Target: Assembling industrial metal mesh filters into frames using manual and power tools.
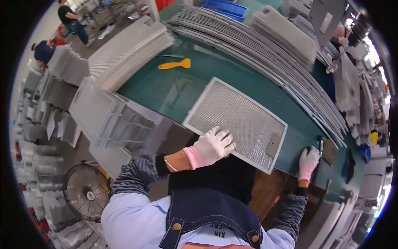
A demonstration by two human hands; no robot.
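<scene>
A framed metal mesh filter panel (240, 120) lies aslant at the near edge of the green table, a small grey plate at its right end. My left hand (210, 146), in a white glove with a pink cuff, rests on the panel's near edge, fingers spread over the mesh. Right of the panel, my right hand (309, 162), gloved alike, is down at the table with its fingers curled. A slim tool with a metal upper part (321, 145) lies against that hand. What its fingers close on is mostly hidden.
A yellow scraper (175, 64) lies on the table beyond the panel. Long stacked metal strips (257, 45) curve across the far side. Panel stacks (124, 54) stand at the left, above a floor fan (85, 191). A brownish block (330, 152) sits by my right hand.
</scene>
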